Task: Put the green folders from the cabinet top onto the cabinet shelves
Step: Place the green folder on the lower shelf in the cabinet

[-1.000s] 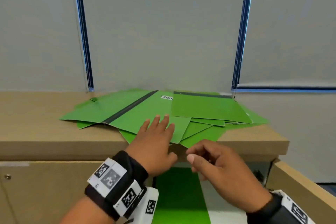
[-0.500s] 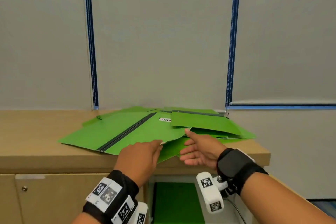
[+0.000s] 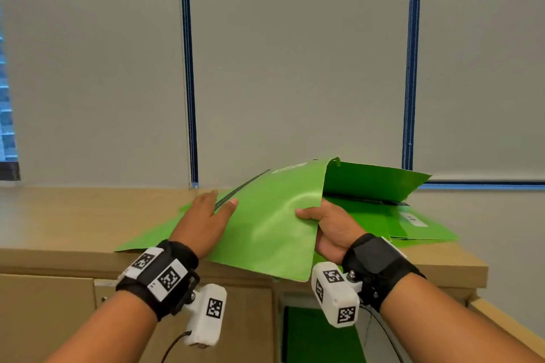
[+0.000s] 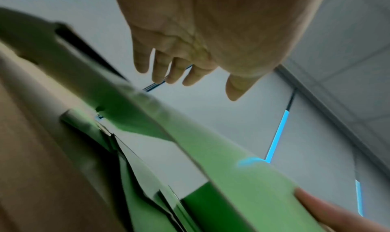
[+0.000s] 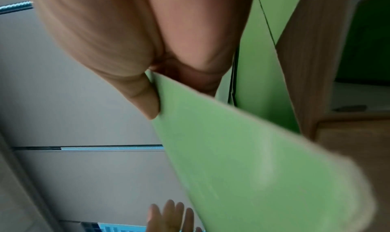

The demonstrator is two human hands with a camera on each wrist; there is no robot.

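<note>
A pile of green folders [image 3: 398,224] lies on the wooden cabinet top [image 3: 73,221]. The top folder [image 3: 271,224] is tilted up off the pile, bowed, with a black spine strip. My right hand [image 3: 321,221] pinches its right edge, thumb on top and fingers underneath; the right wrist view shows the thumb [image 5: 145,100] pressed on the green sheet [image 5: 242,152]. My left hand [image 3: 215,206] reaches over the folder's left part with straight fingers. In the left wrist view those fingers [image 4: 160,68] hover a little above the folder [image 4: 242,169].
Another folder [image 3: 374,183] stands half open behind the lifted one. Below the top, an open compartment shows a green folder on a shelf [image 3: 312,333]. A shut door [image 3: 44,318] is at the left and an open door edge [image 3: 501,330] at the right. Grey blinds hang behind.
My right hand has taken hold of the top folder's right edge and raised it off the pile. My left hand slid forward over the folder's left part.
</note>
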